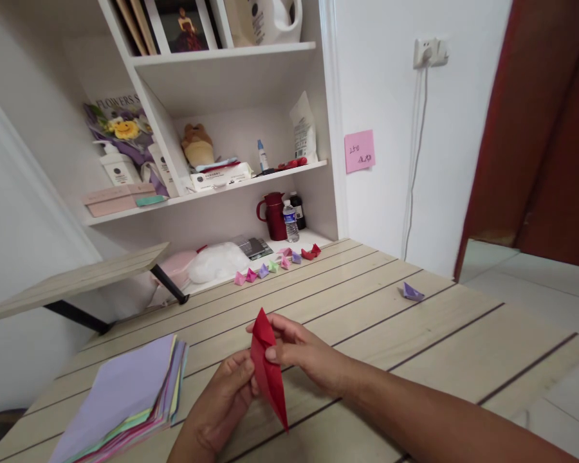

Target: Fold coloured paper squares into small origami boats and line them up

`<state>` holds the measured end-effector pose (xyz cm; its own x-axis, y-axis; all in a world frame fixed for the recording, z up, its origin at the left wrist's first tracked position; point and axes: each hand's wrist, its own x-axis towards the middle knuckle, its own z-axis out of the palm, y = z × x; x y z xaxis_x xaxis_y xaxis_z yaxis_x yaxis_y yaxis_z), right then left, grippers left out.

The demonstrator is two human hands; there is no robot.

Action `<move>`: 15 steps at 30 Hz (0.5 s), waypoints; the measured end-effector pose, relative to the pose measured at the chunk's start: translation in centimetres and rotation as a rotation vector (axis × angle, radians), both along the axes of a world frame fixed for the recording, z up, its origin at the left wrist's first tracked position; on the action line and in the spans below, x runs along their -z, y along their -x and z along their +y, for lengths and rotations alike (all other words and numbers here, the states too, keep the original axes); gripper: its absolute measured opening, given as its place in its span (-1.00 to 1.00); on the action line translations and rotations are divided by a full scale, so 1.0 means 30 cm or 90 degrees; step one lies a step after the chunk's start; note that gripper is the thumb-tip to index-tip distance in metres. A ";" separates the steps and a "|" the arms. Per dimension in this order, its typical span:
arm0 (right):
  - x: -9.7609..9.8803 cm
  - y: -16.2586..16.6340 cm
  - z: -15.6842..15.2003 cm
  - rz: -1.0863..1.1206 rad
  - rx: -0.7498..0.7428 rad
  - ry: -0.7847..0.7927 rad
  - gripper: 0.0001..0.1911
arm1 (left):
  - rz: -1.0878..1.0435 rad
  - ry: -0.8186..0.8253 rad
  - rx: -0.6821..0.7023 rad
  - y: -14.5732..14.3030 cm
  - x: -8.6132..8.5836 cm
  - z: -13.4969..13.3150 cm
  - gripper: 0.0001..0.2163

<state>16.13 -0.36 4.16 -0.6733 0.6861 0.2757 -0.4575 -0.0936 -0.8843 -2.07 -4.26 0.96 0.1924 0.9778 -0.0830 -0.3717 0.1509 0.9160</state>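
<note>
Head view: my left hand (229, 392) and right hand (303, 355) are pinching folded red paper (271, 382), likely flimsy, best held centrally.

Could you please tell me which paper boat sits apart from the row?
The purple paper boat, alone at right on the table; the row's boats stand close together.

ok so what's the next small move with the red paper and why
Probably ease the red paper open with the right hand while the left hand steadies it: both hold it, the right thumb rests on its face, and it looks fairly flat, whereas the purple folded boat looks more opened out.
</note>
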 end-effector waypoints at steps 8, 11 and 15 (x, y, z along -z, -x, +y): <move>-0.005 0.007 -0.005 0.015 -0.005 -0.020 -0.49 | -0.025 -0.008 -0.017 0.000 -0.004 0.010 -0.78; -0.003 0.010 -0.003 -0.004 0.021 -0.035 -0.48 | -0.020 -0.008 -0.011 -0.001 -0.005 0.012 -0.77; 0.004 0.017 0.005 -0.039 0.076 -0.052 -0.61 | 0.001 0.000 -0.012 -0.006 -0.005 0.011 -0.78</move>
<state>15.64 -0.20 4.04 -0.6059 0.7387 0.2952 -0.4062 0.0318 -0.9132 -1.89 -3.94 1.12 0.1734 0.9814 -0.0829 -0.3725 0.1433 0.9169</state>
